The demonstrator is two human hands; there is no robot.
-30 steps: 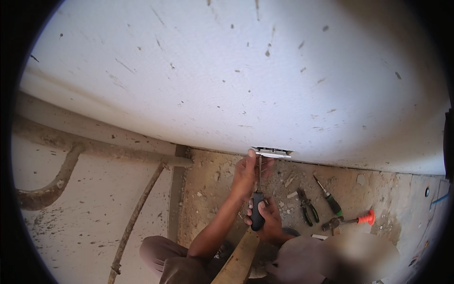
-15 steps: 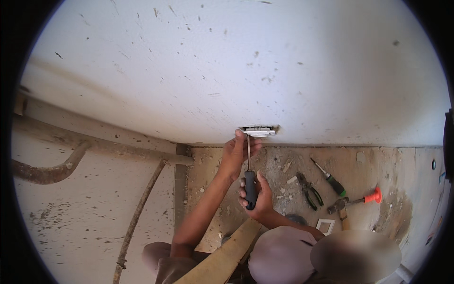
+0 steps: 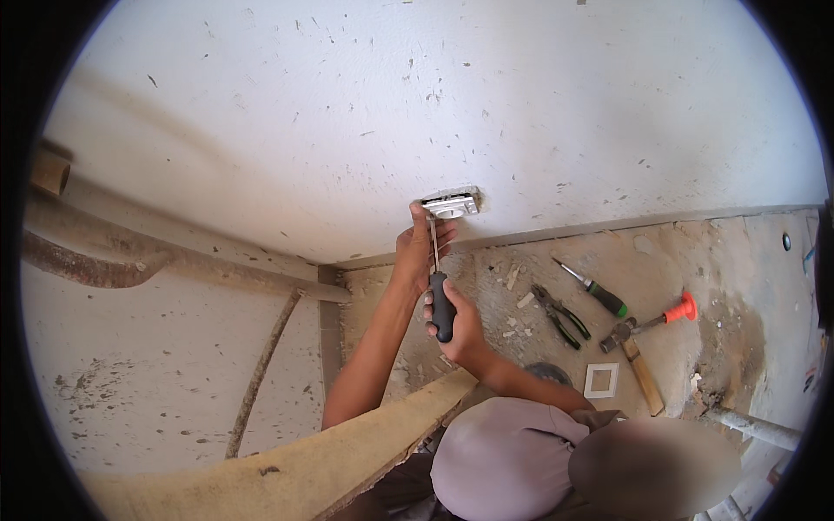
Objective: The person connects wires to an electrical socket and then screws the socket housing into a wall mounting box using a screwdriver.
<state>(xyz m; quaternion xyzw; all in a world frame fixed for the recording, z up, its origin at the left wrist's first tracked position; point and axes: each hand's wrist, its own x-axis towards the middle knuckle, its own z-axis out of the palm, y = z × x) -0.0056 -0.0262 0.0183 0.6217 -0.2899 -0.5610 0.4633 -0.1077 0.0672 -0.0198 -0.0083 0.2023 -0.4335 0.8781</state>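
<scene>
While the right hand [image 3: 460, 328] is wrapped around a black-handled screwdriver with a slim metal shaft [image 3: 442, 308], the left hand [image 3: 417, 253] steadies a white, rectangular, plastic-looking socket insert [image 3: 451, 207], thumb at its left end, fingers partly spread below. The insert sits at a rough-edged cut-out [image 3: 470, 189] low in a dark-speckled white wall [image 3: 347, 130], above the floor.

Principal risk, in my judgement: the tip slipping, since the shaft meets the insert's left side close to the thumb; a poor seat or an off-line push could jab the thumb or scratch the face. Secondary risk: the insert ending up crooked, should one side be drawn in ahead of the other, or the ragged opening give uneven bearing.

Appearance: bright white face with a rounded recess, dark strip along the upper edge. Whether the tip is seated in a screw cannot be told.
</scene>
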